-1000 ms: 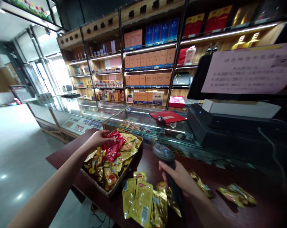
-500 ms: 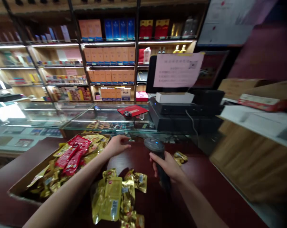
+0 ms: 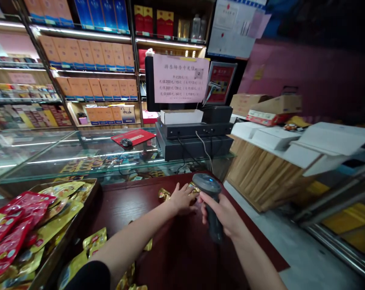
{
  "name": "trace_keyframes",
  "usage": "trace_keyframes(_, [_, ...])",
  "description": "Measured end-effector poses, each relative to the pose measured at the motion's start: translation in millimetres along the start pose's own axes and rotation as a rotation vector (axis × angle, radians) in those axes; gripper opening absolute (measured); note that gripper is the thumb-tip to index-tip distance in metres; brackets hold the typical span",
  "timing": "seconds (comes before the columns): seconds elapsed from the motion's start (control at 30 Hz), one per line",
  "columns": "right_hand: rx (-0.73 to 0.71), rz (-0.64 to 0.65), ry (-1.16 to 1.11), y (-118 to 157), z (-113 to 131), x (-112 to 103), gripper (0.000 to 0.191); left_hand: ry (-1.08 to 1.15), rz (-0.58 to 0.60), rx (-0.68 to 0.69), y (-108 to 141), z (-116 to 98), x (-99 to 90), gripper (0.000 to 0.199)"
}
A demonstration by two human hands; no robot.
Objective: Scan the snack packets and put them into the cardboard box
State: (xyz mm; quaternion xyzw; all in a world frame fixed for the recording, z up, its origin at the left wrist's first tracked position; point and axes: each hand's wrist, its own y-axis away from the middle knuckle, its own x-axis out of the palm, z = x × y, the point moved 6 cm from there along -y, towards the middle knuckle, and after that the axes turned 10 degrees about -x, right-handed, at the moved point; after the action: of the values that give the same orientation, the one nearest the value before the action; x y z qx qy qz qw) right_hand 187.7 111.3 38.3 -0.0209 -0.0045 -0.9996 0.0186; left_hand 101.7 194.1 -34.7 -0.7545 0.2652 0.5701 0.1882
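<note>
Apparently right hand clenched around dark scanner, left hand spread over gold packets.

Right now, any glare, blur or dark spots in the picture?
Head view: white streaks reflect in the glass counter; pale sheen on the dark red table; blue light on the scanner; the pink sign's smallest print is blurred; the top right corner is nearly black.
</note>
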Motion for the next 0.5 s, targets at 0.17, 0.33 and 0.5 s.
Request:
trace_keyframes(0.17, [-0.011,0.040,-0.029,3,-2,20,0.043,-0.066,0.019,-0.098,61,54,-18.4,0.063])
trace_keyframes(0.33, [-0.025,0.197,-0.009,2,-1,75,0.046,-0.063,0.016,-0.332,148,110,-57.7,0.061])
trace_keyframes(0.5, [-0.006,0.341,-0.002,14,2,129,0.045,-0.005,-0.157,-0.478,252,98,-82.9,0.068])
